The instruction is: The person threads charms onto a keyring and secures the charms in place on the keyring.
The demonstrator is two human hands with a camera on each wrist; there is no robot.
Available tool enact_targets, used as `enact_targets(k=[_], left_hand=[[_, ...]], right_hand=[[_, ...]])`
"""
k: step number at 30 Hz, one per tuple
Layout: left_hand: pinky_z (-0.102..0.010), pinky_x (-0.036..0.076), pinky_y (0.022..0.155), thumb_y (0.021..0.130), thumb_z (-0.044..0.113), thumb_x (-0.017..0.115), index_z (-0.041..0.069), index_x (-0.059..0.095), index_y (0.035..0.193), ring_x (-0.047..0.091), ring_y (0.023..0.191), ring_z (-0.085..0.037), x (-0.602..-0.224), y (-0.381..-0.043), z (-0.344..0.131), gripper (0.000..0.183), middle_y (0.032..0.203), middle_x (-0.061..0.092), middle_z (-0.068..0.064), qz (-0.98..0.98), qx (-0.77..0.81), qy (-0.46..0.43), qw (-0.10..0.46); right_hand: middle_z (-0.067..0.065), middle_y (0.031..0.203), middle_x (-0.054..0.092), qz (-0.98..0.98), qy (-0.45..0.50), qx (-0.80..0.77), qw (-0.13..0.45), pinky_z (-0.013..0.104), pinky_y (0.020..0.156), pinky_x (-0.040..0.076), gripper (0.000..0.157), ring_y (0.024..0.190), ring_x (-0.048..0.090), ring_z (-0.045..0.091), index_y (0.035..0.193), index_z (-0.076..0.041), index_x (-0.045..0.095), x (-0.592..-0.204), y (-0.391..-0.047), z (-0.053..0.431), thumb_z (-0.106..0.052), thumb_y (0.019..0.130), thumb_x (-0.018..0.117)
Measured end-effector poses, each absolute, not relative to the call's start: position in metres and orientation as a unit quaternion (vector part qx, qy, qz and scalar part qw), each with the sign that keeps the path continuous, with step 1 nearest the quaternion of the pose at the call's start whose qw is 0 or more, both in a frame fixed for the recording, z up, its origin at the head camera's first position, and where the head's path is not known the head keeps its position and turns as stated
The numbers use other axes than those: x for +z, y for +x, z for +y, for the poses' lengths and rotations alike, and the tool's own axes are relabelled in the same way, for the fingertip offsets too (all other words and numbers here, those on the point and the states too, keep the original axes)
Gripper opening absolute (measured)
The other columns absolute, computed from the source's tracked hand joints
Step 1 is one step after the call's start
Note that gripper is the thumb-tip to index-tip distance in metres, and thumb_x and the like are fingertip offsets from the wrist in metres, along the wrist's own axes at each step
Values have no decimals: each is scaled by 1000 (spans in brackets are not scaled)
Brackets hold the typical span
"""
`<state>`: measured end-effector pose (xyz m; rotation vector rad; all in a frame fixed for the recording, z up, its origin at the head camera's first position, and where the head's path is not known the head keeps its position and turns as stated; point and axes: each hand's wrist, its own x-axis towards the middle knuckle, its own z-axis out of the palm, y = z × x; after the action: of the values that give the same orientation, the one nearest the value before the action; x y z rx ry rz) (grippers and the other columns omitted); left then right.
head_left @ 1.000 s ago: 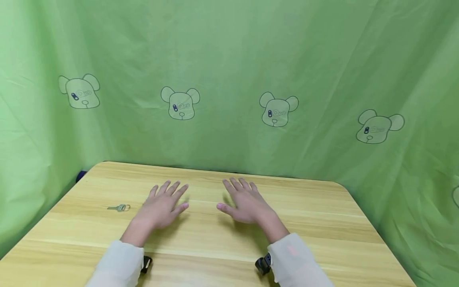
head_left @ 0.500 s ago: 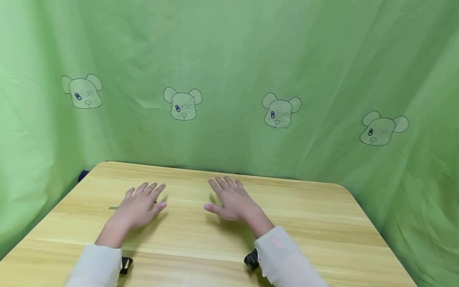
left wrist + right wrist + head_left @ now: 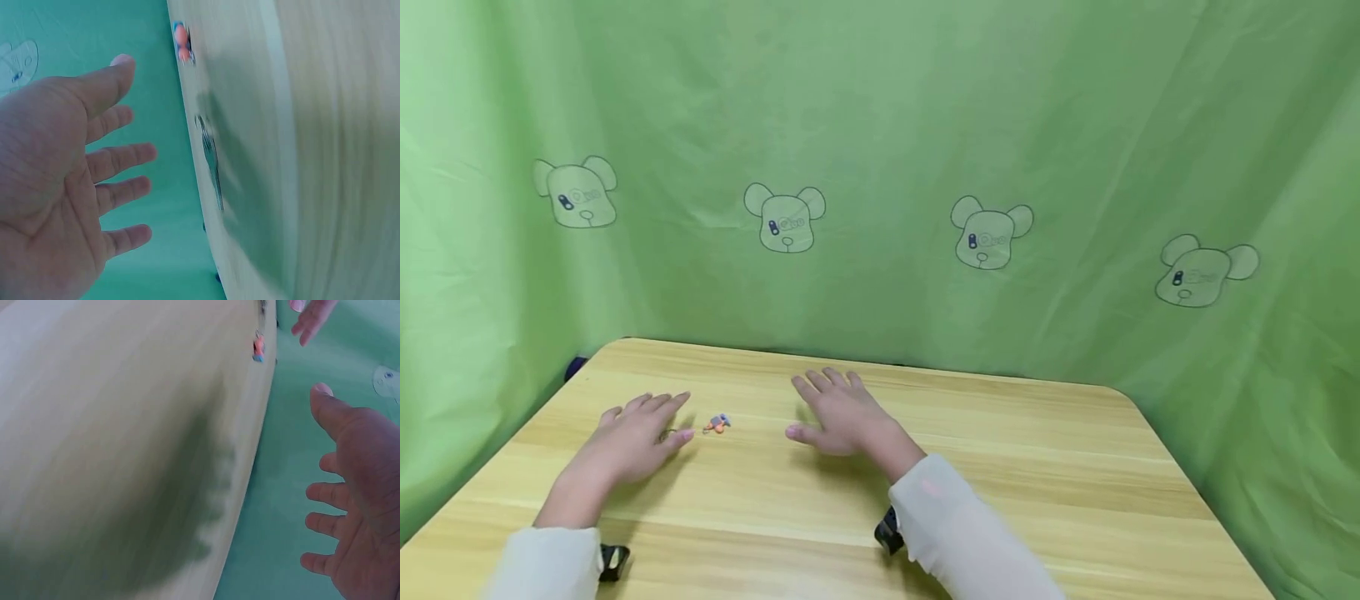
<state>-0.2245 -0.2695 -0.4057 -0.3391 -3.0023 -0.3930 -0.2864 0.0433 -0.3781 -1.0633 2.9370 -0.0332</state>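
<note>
Key (image 3: 210, 153) below left hand (image 3: 625, 443), orange trinket (image 3: 718, 423) newly uncovered, right hand (image 3: 842, 417) shifted left (both hands' fingers apart)

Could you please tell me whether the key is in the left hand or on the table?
It is on the table: the left wrist view shows the key lying there, apart from the left hand.

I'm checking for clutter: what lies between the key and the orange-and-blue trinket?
The left wrist view shows only bare tabletop between the key and trinket.
</note>
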Motion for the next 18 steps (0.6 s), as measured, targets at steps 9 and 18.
enact_targets(k=[9,18], left_hand=[[-79,36,94,99,37,66,0,54,144,48,126,-59,-410,-214,-302,60,141,52,-34,-987,-125,-95,16],[-77,41,91,94,28,74,-1,60,137,54,123,-55,-415,-220,-314,53,134,60,-30,-981,-148,-125,17]], right_hand=[[6,167,29,926,-376,41,17,56,124,20,78,154,24,30,164,-20,25,-384,-286,-7,-62,102,47],[1,163,37,908,-416,61,1,50,121,30,70,150,33,24,162,-21,30,-392,-292,-41,-54,104,51]])
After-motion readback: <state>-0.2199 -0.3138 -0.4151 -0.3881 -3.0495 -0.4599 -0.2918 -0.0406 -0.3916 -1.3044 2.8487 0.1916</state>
